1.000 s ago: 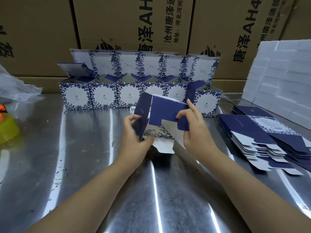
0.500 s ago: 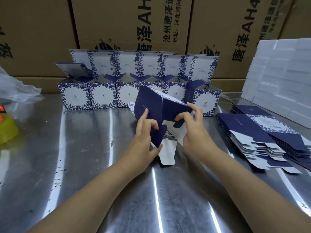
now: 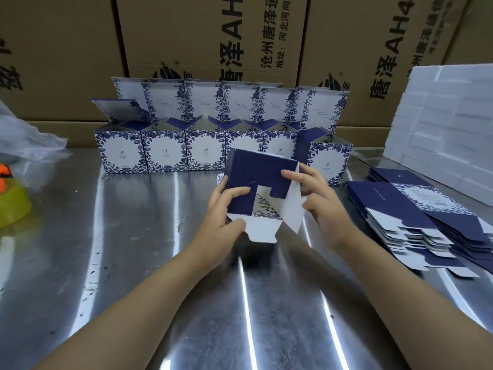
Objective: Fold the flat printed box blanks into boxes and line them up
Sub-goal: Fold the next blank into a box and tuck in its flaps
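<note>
Overhead light throws bright glare streaks on the steel table (image 3: pixel 133 263) around your fingers (image 3: pixel 240 193), which look slightly blurred.

Worktop (image 3: pixel 133 263) is bare sheet metal, glossy with streaky glare, scuffed and speckled. Half-folded box (image 3: pixel 256 172), flat blanks (image 3: pixel 400 206) and finished boxes (image 3: pixel 120 153) are thin printed card with matt navy faces and plain white flap insides. Cartons (image 3: pixel 66 49) behind are matt brown corrugated board, blocks (image 3: pixel 440 116) white foam, bag (image 3: pixel 24 134) thin clear plastic film.
</note>
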